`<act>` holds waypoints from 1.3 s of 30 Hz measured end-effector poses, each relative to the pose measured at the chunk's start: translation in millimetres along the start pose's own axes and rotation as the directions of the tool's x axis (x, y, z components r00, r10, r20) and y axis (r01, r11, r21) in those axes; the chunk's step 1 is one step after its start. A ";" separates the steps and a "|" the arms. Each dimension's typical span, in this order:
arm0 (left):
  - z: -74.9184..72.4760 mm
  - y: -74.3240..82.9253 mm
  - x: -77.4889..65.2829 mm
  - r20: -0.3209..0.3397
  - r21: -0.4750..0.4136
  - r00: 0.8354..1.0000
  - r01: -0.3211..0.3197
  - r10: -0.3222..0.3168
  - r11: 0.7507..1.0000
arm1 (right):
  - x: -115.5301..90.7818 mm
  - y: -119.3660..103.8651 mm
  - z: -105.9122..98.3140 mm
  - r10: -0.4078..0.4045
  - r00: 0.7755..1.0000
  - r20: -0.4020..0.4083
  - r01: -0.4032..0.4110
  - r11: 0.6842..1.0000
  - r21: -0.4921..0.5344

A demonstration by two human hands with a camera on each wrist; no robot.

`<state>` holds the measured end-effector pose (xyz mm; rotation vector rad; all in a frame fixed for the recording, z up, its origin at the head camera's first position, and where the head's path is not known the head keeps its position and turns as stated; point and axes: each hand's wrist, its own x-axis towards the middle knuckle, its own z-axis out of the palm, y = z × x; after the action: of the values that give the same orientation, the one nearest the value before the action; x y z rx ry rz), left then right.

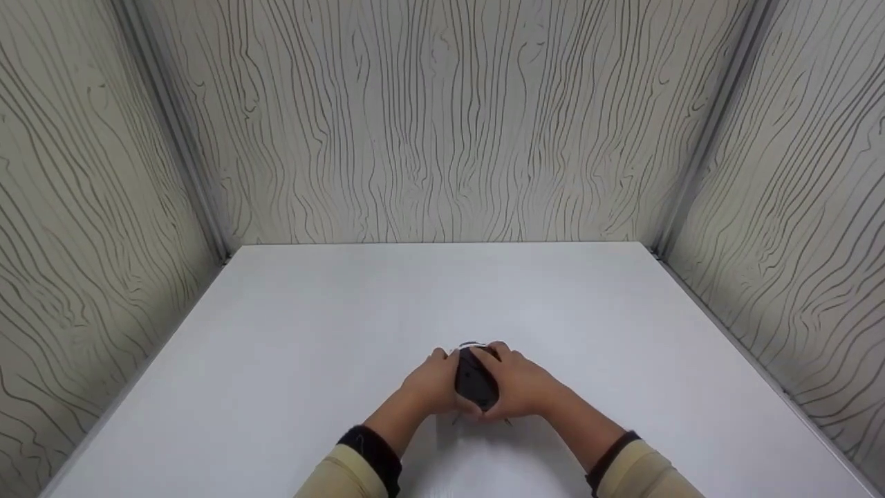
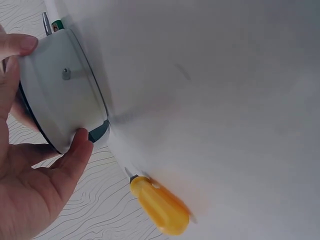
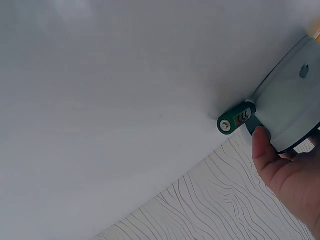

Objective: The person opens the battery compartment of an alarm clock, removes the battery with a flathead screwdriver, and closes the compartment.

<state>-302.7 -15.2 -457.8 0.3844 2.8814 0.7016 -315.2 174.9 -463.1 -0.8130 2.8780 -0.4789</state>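
Observation:
My left hand and right hand grip a round, drum-shaped device from both sides, close over the white table. Its black back faces up between the thumbs, and a thin silver arc shows at its top. In the left wrist view its pale side carries a small metal stud. A green battery lies close by the device in the right wrist view. The left wrist view also holds a yellow-handled screwdriver on the table. Both are hidden in the head view.
The white tabletop spreads around the hands. Panels with a wood-grain line pattern stand at the back, the left and the right. Grey posts run up the two back corners.

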 end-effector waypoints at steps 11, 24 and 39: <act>-5.0 -1.0 -3.9 -0.028 0.011 0.998 -0.050 0.050 0.999 | 3.1 4.0 2.6 0.001 1.000 -0.022 0.001 0.998 0.055; -22.8 -10.2 -11.7 -0.094 -0.075 0.970 -0.231 0.224 0.970 | -2.7 2.9 -17.4 0.025 0.995 -0.101 0.000 0.973 0.232; -40.5 -26.6 -16.6 -0.116 0.025 0.892 -0.436 0.436 0.900 | -13.4 9.5 -37.5 0.023 0.990 -0.137 0.038 0.905 0.423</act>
<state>-300.7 -60.0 -433.3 1.0482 2.9270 0.8136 -315.7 199.7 -430.6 -0.7367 2.7225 -1.1564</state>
